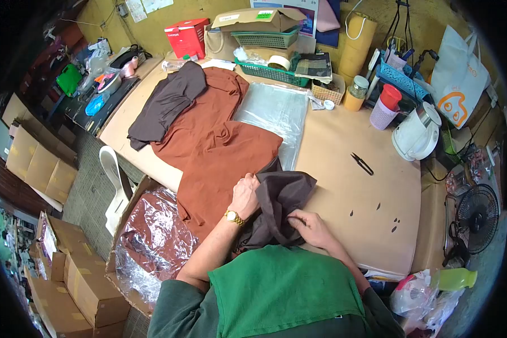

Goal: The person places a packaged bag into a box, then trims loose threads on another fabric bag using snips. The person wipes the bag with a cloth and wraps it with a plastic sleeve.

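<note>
A dark brown cloth garment (279, 194) lies bunched at the table's near edge, partly over my lap. My left hand (246, 195), with a gold watch on the wrist, is closed on its left upper edge. On its right side my right hand (311, 228) pinches the fabric between thumb and fingers. Just beyond my left hand spreads a rust-brown garment (219, 146), its lower part hanging over the table edge. Another dark brown garment (169, 101) lies folded across its far end. Small black thread snips (362, 164) rest on the table to the right.
Clear plastic sheets (273, 115) lie mid-table. Small dark scraps (394, 225) dot the right side. Baskets (270, 70), a white kettle (417, 132) and a purple cup (383, 114) line the back. Left of me, a carton holds plastic-wrapped clothing (158, 236). A fan (477, 218) stands right.
</note>
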Demonstrator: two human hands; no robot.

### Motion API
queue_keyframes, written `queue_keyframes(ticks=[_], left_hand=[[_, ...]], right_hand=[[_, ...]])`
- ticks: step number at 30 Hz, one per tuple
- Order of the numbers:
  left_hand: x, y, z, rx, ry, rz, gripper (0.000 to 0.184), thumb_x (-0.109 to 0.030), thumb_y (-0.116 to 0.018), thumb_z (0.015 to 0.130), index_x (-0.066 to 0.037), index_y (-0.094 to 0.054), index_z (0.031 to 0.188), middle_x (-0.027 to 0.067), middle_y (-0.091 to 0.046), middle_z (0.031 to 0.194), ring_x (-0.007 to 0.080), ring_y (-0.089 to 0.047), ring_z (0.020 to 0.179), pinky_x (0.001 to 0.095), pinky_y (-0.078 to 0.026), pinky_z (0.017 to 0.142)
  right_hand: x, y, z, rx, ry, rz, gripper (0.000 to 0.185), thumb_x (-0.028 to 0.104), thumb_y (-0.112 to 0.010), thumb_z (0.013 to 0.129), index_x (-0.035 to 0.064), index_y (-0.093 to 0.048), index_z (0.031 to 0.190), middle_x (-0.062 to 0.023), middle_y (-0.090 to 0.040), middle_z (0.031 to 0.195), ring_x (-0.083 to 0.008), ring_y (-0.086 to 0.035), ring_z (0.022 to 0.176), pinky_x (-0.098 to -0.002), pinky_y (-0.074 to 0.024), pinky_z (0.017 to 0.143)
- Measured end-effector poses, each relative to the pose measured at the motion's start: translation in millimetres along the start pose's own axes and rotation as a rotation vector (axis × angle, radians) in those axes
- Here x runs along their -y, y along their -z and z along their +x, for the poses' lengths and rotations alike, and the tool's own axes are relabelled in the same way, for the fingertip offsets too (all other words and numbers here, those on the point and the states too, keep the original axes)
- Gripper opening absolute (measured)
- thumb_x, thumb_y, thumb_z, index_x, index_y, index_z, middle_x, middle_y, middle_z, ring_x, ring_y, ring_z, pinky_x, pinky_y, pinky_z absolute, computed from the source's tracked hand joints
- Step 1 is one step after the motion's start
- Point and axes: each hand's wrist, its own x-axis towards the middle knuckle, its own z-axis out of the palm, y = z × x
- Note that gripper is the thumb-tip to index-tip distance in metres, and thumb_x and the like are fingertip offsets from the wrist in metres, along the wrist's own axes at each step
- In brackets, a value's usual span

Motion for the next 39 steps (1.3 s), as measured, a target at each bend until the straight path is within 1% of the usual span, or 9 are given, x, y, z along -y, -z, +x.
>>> queue_keyframes(ticks=[2,3,5,6,11,13,15,35,39], left_hand=[[0,9,-1,0.067,-0.014,0.018,0.031,-0.012,-0.059,0.084,0.003,-0.054,0.110,0.0220,-0.057,0.098,0.0410,-0.064,0.083,0.0496,-0.055,0.071],[1,13,-2,-0.219,-0.164,-0.066,0.034,-0.014,-0.060,0.085,0.002,-0.055,0.114,0.0213,-0.058,0.097,0.0418,-0.064,0.082,0.0493,-0.054,0.072],[-2,31,-4,-0.499,-0.380,-0.196,0.037,-0.015,-0.060,0.085,0.001,-0.055,0.117,0.0206,-0.059,0.097,0.0426,-0.063,0.081,0.0489,-0.054,0.073],[-3,49,-4,-0.391,-0.383,-0.300,0.037,-0.015,-0.060,0.085,0.001,-0.055,0.118,0.0206,-0.059,0.097,0.0426,-0.063,0.081,0.0488,-0.054,0.073],[1,101,-14,0.099,-0.170,-0.489,0.038,-0.015,-0.061,0.085,0.001,-0.054,0.118,0.0207,-0.059,0.098,0.0424,-0.064,0.082,0.0484,-0.054,0.073],[-1,101,-29,0.071,-0.143,-0.522,0.038,-0.015,-0.061,0.085,0.001,-0.054,0.119,0.0207,-0.059,0.098,0.0423,-0.064,0.082,0.0483,-0.054,0.074],[-8,100,-42,0.029,-0.133,-0.554,0.038,-0.015,-0.061,0.085,0.001,-0.054,0.119,0.0208,-0.060,0.098,0.0422,-0.064,0.082,0.0482,-0.054,0.074],[-27,117,-12,-0.214,-0.229,-0.429,0.042,-0.015,-0.063,0.084,0.001,-0.052,0.121,0.0210,-0.062,0.100,0.0414,-0.064,0.085,0.0467,-0.054,0.076],[1,129,-22,-0.152,-0.120,-0.451,0.042,-0.015,-0.063,0.084,0.001,-0.052,0.122,0.0211,-0.062,0.101,0.0413,-0.064,0.085,0.0464,-0.053,0.077]], right_hand=[[-6,3,9,-0.061,-0.172,0.128,0.032,0.021,-0.054,0.099,0.0001,-0.060,0.122,-0.0152,-0.064,0.123,-0.0239,-0.061,0.114,-0.0341,-0.0474,0.097],[0,7,10,-0.062,-0.167,0.123,0.032,0.021,-0.054,0.099,0.0001,-0.060,0.122,-0.0152,-0.064,0.123,-0.0239,-0.061,0.114,-0.0341,-0.0474,0.097],[25,12,10,-0.216,0.064,1.214,0.034,0.024,-0.050,0.101,0.0063,-0.055,0.130,-0.0150,-0.062,0.128,-0.0265,-0.060,0.118,-0.0380,-0.0477,0.100],[48,14,8,-0.222,0.067,1.214,0.034,0.024,-0.050,0.101,0.0063,-0.055,0.130,-0.0150,-0.062,0.128,-0.0265,-0.060,0.118,-0.0380,-0.0477,0.100],[146,21,5,-0.310,0.800,1.045,0.032,0.011,-0.060,0.093,0.0034,-0.056,0.124,-0.0171,-0.059,0.130,-0.0301,-0.058,0.120,-0.0420,-0.0483,0.101],[122,31,15,-0.332,0.960,-0.229,0.033,0.001,-0.068,0.081,0.0017,-0.062,0.113,-0.0163,-0.061,0.124,-0.0318,-0.059,0.116,-0.0444,-0.0479,0.098],[125,19,39,-0.473,1.008,-0.507,0.031,0.000,-0.069,0.076,0.0031,-0.065,0.106,-0.0137,-0.061,0.118,-0.0320,-0.059,0.110,-0.0442,-0.0464,0.096],[121,47,37,-0.196,1.052,-0.849,0.026,0.024,-0.076,0.076,0.0093,-0.058,0.087,-0.0059,-0.055,0.092,-0.0247,-0.056,0.093,-0.0398,-0.0446,0.083],[105,75,-1,-0.009,0.718,-0.742,0.029,0.023,-0.077,0.077,0.0035,-0.056,0.083,-0.0103,-0.058,0.082,-0.0265,-0.059,0.075,-0.0363,-0.0472,0.067]])
